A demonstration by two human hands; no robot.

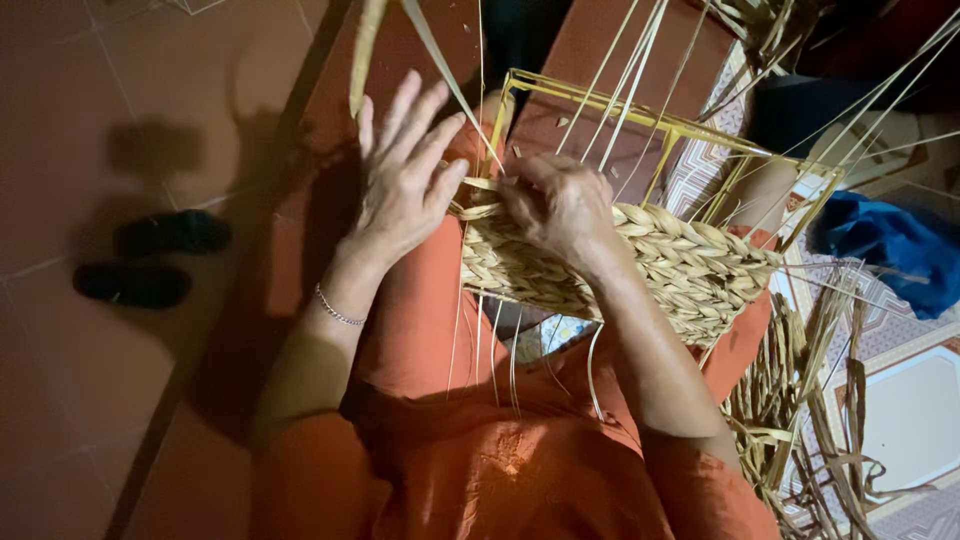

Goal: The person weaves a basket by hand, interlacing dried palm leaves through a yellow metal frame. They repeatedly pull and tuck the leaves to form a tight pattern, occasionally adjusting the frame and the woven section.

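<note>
A half-woven straw basket (690, 265) on a yellow wire frame (600, 100) rests on my lap, against orange trousers. My left hand (405, 180) lies flat with fingers spread against the basket's left corner, a thin bracelet on its wrist. My right hand (560, 205) curls over the top edge of the woven wall, pinching a flat straw strand (478, 184) at that corner. Thin upright straw stakes (625, 80) rise from the frame. A long loose strand (365, 50) runs up past my left hand.
A pair of dark sandals (150, 260) lies on the tiled floor at left. Loose dried straw (800, 400) piles at right on a patterned mat. A blue cloth (890, 245) lies at far right, a white tray-like object (915, 415) below it.
</note>
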